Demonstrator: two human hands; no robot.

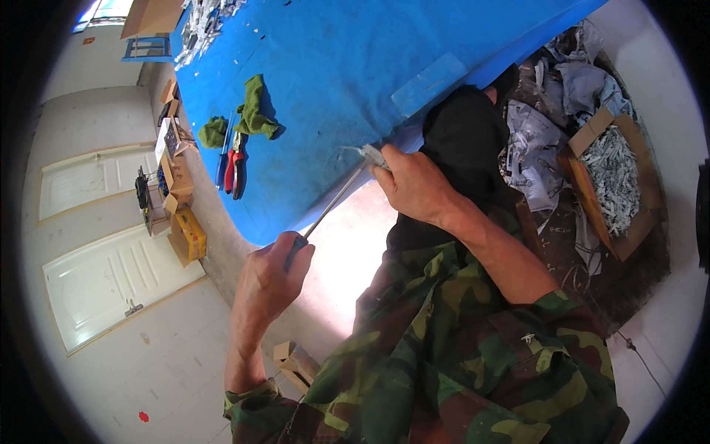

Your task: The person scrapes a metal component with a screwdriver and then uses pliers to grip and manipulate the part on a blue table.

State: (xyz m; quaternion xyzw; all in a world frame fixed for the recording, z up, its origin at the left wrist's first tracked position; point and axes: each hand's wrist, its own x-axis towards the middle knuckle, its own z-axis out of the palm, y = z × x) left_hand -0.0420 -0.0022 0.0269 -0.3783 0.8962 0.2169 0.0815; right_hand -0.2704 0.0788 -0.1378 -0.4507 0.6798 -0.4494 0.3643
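Here, a brown cardboard box (625, 185) of grey scraps sits right, while the left hand (270, 277) grips a screwdriver (329, 207) and the right hand (414, 185) pinches a metal part (373, 155) at the blue surface (333, 66) edge.

**Materials and finishes around the blue table**

The blue table (333, 89) has a smooth, matt top flecked with pale scuffs. At its near edge, the left hand (268, 277) grips a tool with a thin, bright metal shaft (333, 206); the right hand (416, 185) pinches a small shiny metal piece (374, 155). On the table lie soft green cloth rags (253, 109) and pliers (237, 166) with glossy red plastic grips. Right of the table, a rough brown cardboard box (629, 222) holds dull grey metal parts (615, 174). The sleeves are camouflage cloth.
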